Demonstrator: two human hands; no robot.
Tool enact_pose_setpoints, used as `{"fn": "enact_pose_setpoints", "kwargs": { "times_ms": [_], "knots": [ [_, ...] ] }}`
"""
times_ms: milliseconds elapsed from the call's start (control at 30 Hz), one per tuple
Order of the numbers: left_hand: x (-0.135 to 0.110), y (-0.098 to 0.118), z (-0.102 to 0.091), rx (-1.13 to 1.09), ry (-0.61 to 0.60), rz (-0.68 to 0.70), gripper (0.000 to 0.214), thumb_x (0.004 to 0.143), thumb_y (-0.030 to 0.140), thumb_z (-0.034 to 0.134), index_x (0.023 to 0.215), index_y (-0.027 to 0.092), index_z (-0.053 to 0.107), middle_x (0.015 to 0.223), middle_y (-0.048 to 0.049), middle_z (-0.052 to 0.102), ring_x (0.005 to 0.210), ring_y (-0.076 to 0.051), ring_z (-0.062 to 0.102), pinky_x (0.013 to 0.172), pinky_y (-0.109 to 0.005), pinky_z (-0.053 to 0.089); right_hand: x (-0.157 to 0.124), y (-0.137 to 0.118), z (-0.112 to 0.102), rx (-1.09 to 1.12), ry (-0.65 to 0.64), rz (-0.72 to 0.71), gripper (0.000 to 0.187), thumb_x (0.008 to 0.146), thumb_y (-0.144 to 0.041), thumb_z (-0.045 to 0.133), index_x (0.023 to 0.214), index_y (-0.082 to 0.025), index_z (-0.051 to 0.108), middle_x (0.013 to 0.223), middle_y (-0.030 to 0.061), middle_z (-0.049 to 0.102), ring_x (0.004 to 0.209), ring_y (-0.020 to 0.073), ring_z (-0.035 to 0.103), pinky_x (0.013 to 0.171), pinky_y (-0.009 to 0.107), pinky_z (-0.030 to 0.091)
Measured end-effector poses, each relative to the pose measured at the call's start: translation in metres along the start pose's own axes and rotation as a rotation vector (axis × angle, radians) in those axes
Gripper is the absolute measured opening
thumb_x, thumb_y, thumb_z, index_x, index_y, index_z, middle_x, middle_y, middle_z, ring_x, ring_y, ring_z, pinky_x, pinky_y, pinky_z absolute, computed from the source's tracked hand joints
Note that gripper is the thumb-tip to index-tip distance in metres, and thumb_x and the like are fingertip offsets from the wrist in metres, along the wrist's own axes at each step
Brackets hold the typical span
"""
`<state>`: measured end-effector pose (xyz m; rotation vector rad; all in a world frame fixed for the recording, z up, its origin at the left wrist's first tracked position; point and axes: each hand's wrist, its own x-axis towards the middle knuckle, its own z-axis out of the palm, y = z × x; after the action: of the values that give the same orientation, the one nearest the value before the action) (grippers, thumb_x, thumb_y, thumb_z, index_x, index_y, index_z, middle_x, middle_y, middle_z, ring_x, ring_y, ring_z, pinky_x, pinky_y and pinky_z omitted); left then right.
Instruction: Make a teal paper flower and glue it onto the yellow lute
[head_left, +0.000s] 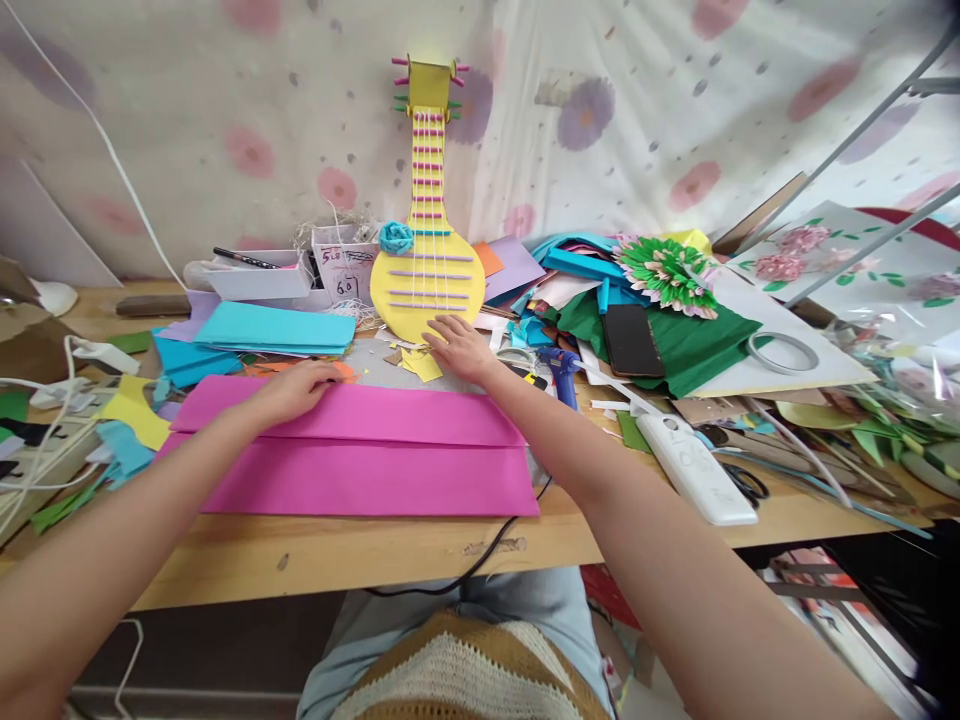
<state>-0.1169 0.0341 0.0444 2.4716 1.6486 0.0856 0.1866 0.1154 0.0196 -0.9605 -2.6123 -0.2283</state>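
The folded paper (360, 450) is bright pink. The paper guitar (429, 266) is yellow, crossed by pink and purple strips (431, 294), with a blue rose (396, 237). The paper stack (274, 328) is turquoise. The curtain (600, 110) is white, patterned with pink and purple flowers and grey dots.

white box (346, 272), marked "6.0" (handwritten)
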Motion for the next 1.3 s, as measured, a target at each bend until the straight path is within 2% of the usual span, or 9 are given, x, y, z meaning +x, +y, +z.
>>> {"fn": "enact_pose_setpoints", "kwargs": {
  "times_ms": [167, 300, 433, 533, 733, 867, 967, 1100, 1300],
  "knots": [
    [-0.017, -0.009, -0.001, 0.007, 0.01, -0.142, 0.041, 0.08, 0.032, 0.032, 0.107, 0.023, 0.062, 0.112, -0.0048, 0.062, 0.101, -0.021, 0.058, 0.086, -0.031, 0.047, -0.007, -0.035, -0.002, 0.084, -0.092, -0.057, 0.037, 0.092, -0.038, 0.04, 0.11, -0.015, 0.063, 0.124, 0.0124, 0.056, 0.115, 0.0236, 0.046, 0.099, 0.039, 0.034],
    [-0.015, -0.006, -0.002, 0.032, -0.036, -0.125, 0.04, 0.079, 0.032, 0.034, 0.11, 0.025, 0.059, 0.12, -0.0039, 0.055, 0.098, -0.019, 0.058, 0.082, -0.03, 0.047, -0.015, -0.052, -0.002, 0.14, -0.139, -0.084, 0.039, 0.091, -0.043, 0.042, 0.103, -0.016, 0.066, 0.117, 0.011, 0.059, 0.109, 0.0219, 0.05, 0.098, 0.038, 0.035],
    [-0.007, -0.012, 0.005, 0.043, -0.06, -0.133, 0.046, 0.079, 0.044, 0.04, 0.115, 0.022, 0.056, 0.122, -0.0076, 0.053, 0.103, -0.021, 0.055, 0.089, -0.031, 0.044, -0.023, -0.065, -0.008, 0.224, -0.154, -0.115, 0.038, 0.092, -0.042, 0.041, 0.107, -0.018, 0.065, 0.122, 0.01, 0.057, 0.109, 0.0195, 0.051, 0.098, 0.036, 0.035],
    [-0.004, -0.018, 0.009, 0.132, -0.049, -0.19, 0.054, 0.079, 0.042, 0.042, 0.126, 0.017, 0.048, 0.127, -0.0127, 0.049, 0.116, -0.027, 0.047, 0.098, -0.038, 0.038, -0.024, -0.074, -0.013, 0.268, -0.206, -0.14, 0.03, 0.092, -0.034, 0.044, 0.106, -0.017, 0.065, 0.12, 0.0092, 0.059, 0.109, 0.0181, 0.051, 0.1, 0.035, 0.035],
    [0.003, 0.006, 0.003, 0.31, 0.108, -0.343, 0.041, 0.083, 0.029, 0.036, 0.111, 0.011, 0.059, 0.116, -0.017, 0.056, 0.113, -0.032, 0.049, 0.096, -0.042, 0.038, 0.01, -0.087, -0.013, 0.324, -0.267, 0.202, 0.026, 0.086, -0.018, 0.048, 0.108, -0.017, 0.063, 0.111, 0.0062, 0.064, 0.102, 0.0165, 0.056, 0.088, 0.028, 0.042],
    [0.02, 0.03, 0.004, 0.109, 0.051, -0.385, 0.035, 0.078, 0.034, 0.045, 0.103, 0.018, 0.064, 0.109, -0.0108, 0.064, 0.1, -0.025, 0.059, 0.086, -0.034, 0.046, 0.04, -0.092, -0.011, 0.273, -0.455, 0.151, 0.027, 0.075, -0.021, 0.062, 0.102, -0.017, 0.065, 0.109, 0.0085, 0.064, 0.098, 0.0191, 0.059, 0.079, 0.026, 0.045],
    [0.033, 0.037, 0.01, -0.094, -0.03, -0.415, 0.04, 0.07, 0.037, 0.056, 0.105, 0.02, 0.063, 0.107, -0.0073, 0.067, 0.095, -0.023, 0.062, 0.08, -0.028, 0.047, 0.05, -0.093, -0.01, 0.252, -0.542, 0.185, 0.016, 0.075, -0.019, 0.06, 0.09, -0.016, 0.066, 0.101, 0.0085, 0.067, 0.089, 0.0189, 0.062, 0.073, 0.026, 0.046],
    [0.043, 0.038, 0.009, -0.32, -0.087, -0.442, 0.047, 0.06, 0.043, 0.065, 0.1, 0.018, 0.063, 0.1, -0.0057, 0.068, 0.085, -0.021, 0.063, 0.069, -0.026, 0.046, 0.055, -0.084, -0.003, 0.251, -0.429, 0.289, 0.022, 0.083, -0.019, 0.046, 0.1, -0.016, 0.06, 0.105, 0.0088, 0.065, 0.091, 0.0192, 0.06, 0.074, 0.028, 0.045],
    [0.055, 0.042, 0.003, -0.348, -0.149, -0.502, 0.02, 0.058, 0.034, 0.065, 0.067, 0.018, 0.06, 0.055, 0.0029, 0.052, 0.057, -0.014, 0.051, 0.051, -0.023, 0.033, 0.054, -0.069, 0.003, 0.443, -0.159, 0.425, 0.02, 0.081, -0.021, 0.054, 0.1, -0.018, 0.056, 0.101, 0.0048, 0.064, 0.091, 0.0171, 0.057, 0.078, 0.028, 0.043]
  ]
}}
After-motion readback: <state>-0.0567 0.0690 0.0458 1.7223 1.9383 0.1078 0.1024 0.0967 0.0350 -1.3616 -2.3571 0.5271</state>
